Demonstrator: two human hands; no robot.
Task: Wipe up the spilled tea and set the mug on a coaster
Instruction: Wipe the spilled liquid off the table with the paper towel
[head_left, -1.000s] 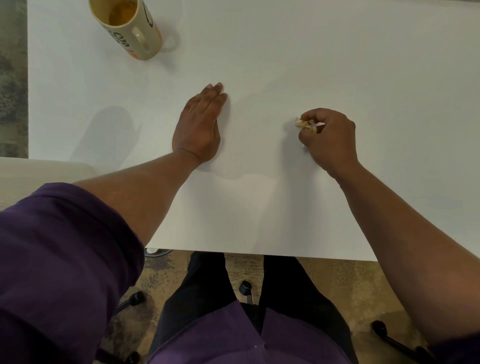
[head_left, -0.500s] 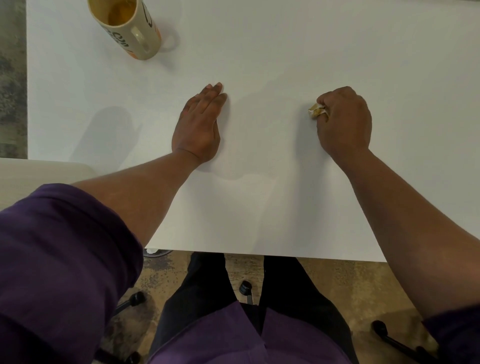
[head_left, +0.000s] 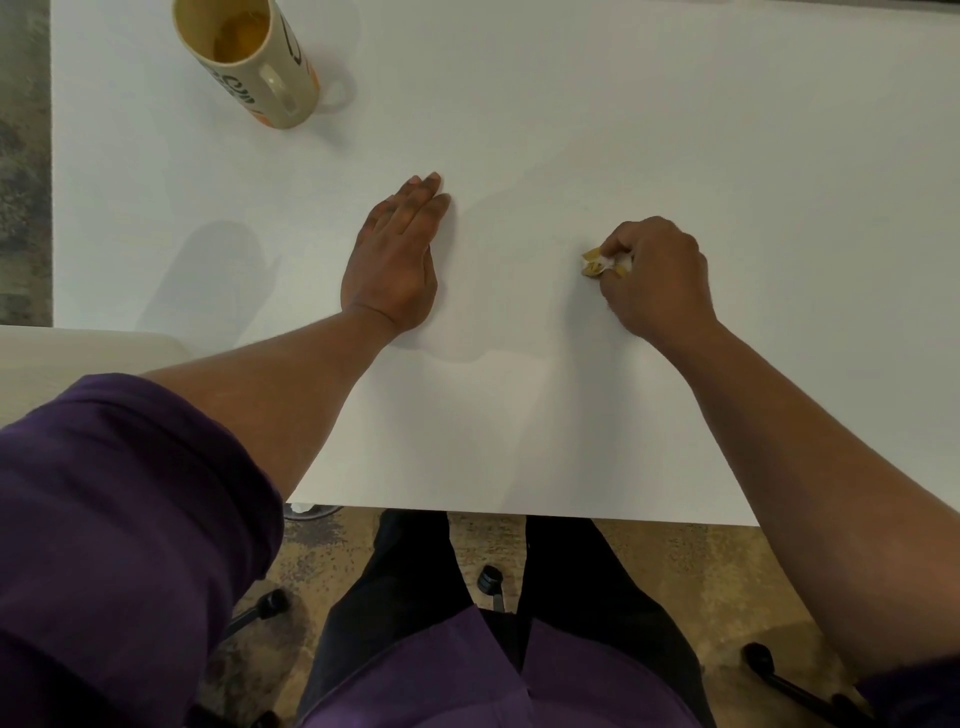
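Tea-stained tissue wad (head_left: 597, 263) pinched in right hand (head_left: 657, 280), pressed on white tabletop (head_left: 623, 130) | left hand (head_left: 392, 260) flat, fingers straight | mug (head_left: 249, 57) far left, no coaster under it.

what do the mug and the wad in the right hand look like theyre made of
Mug: likely glazed ceramic, with a glossy cream wall, a thick handle and printed lettering.
Wad, pinched by the right hand: seemingly paper tissue, crumpled, matte white, stained yellow-brown as if tea-soaked.
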